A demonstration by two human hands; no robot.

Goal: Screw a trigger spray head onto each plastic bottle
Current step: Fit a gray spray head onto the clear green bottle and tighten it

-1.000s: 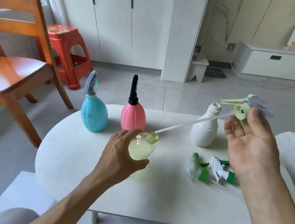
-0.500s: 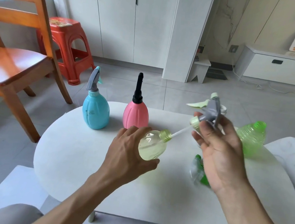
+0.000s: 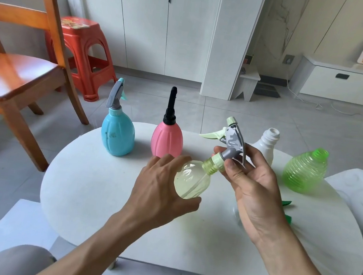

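Observation:
My left hand (image 3: 157, 194) grips a pale yellow clear bottle (image 3: 191, 182), tilted with its neck pointing up and right. My right hand (image 3: 252, 185) holds a grey and pale green trigger spray head (image 3: 232, 141) whose collar sits at the bottle's neck; its tube runs inside the bottle. On the white table (image 3: 100, 196) stand a blue bottle (image 3: 117, 137) with a grey head and a pink bottle (image 3: 167, 141) with a black head. A white bottle (image 3: 266, 145) and a ribbed green bottle (image 3: 304, 169) stand open-necked at the right.
Green parts of loose spray heads (image 3: 287, 209) peek out from behind my right wrist. A wooden chair (image 3: 17, 71) and a red plastic stool (image 3: 83, 52) stand at the left, beyond the table. White cushioned seats flank the table's near side.
My right hand has brought the spray head from the far right down to the yellow bottle, feeding its tube in until the collar reached the neck. The view shifted, revealing the green bottle.

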